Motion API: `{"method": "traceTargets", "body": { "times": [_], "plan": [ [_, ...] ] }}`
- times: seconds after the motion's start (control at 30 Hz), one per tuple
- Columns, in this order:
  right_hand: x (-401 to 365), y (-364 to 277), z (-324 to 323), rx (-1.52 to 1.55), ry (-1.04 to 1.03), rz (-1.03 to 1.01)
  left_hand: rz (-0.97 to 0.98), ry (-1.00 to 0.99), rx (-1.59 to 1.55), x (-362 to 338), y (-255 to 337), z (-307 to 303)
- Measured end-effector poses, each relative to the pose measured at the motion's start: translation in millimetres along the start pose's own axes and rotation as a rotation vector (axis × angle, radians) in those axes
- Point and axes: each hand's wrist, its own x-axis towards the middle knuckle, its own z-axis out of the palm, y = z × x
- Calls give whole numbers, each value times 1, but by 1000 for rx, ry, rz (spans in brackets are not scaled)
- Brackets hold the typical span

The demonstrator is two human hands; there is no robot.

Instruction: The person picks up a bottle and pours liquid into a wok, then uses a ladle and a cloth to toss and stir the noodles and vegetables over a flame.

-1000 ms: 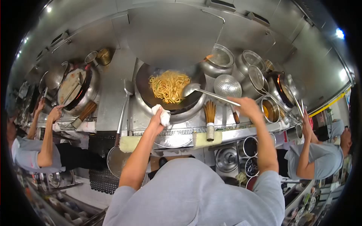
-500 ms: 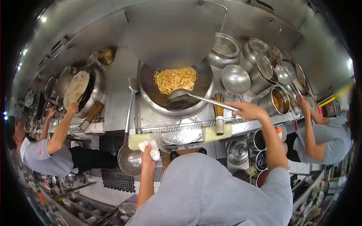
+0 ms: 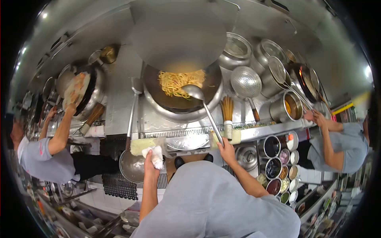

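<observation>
A large dark wok [image 3: 178,104] holds yellow noodles [image 3: 172,84] with bits of green. The bowl of a long steel ladle [image 3: 194,92] rests at the right part of the noodles. My right hand [image 3: 226,150] is closed round the ladle's handle end, just in front of the counter edge. My left hand [image 3: 151,168] grips a bunched white cloth [image 3: 155,156] at the counter's front edge, beside a yellowish folded towel [image 3: 143,145]. Just behind my right hand stands a bamboo brush [image 3: 227,115].
A perforated skimmer [image 3: 246,82] and lidded pots [image 3: 236,50] lie right of the wok. A second ladle [image 3: 133,107] lies left. One person [image 3: 47,158] works at the left wok, another person [image 3: 337,146] at the right. Ingredient containers [image 3: 273,168] stand lower right.
My right hand has moved left and toward me, swinging the ladle handle steeper, and the ladle bowl now faces up higher in the wok. My left hand has shifted slightly left with the cloth.
</observation>
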Motion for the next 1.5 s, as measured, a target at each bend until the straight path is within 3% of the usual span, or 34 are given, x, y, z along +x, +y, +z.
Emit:
{"method": "traceTargets", "body": {
  "times": [0.1, 0.17, 0.23, 0.33, 0.4, 0.47, 0.5, 0.53, 0.57, 0.63, 0.67, 0.77, 0.8, 0.87, 0.9, 0.93, 1.0, 1.13, 1.3, 1.33, 1.43, 1.5],
  "plan": [
    [-8, 30, 17, 33, 183, -224, 92, 75, 65, -5, -6, 15],
    [-9, 43, 18, 83, 104, -225, 61, 24, 69, -3, -9, 14],
    [-15, 48, 16, 89, -60, -26, 26, 16, 115, -4, -13, 11],
    [-36, 95, 17, 27, -354, 81, 18, 1, 180, -4, -14, 5],
    [-67, 190, 34, -310, -627, 100, 3, -6, 213, -10, -11, 12],
    [-114, 359, 66, -591, -1117, 280, 32, 13, 226, -10, -10, 8],
    [-149, 342, 43, -573, -1029, 425, 41, 26, 227, -11, -9, 10],
    [-175, 345, 22, -645, -1041, 444, 39, 53, 212, -17, -6, 18],
    [-209, 445, 44, -700, -1037, 416, 21, 25, 204, -11, -7, 9],
    [-195, 293, -18, -667, -1165, 584, 11, -146, 4, -26, 4, 36],
    [-181, 292, -17, -681, -1179, 563, -62, -266, -50, -33, 12, 42],
    [-156, 272, -15, -360, -749, 177, -140, -447, -101, -44, 23, 66],
    [-124, 213, -27, -227, -576, 105, -133, -439, -99, -41, 23, 72],
    [-72, 82, -57, -205, -562, 209, -82, -559, 39, -30, 20, 89],
    [-57, 67, -51, -204, -356, -117, -88, -578, 44, -27, 19, 100],
    [-44, 24, -60, -74, -244, -235, -50, -606, 126, -25, 19, 111],
    [-26, -59, -79, 126, -216, -294, 88, -612, 293, -33, 17, 146],
    [-23, -151, -87, 340, -105, -539, 183, -509, 338, -30, 4, 171],
    [-25, -160, -79, 382, -73, -635, 167, -501, 284, -22, 1, 160],
    [-21, -146, -77, 354, -90, -526, 154, -464, 281, -21, 1, 154],
    [-4, -66, -57, 45, -153, -266, 122, -395, 267, -4, -1, 122],
    [-11, 12, -23, -245, -88, -253, -7, -236, 236, 14, -5, 95]
  ]
}}
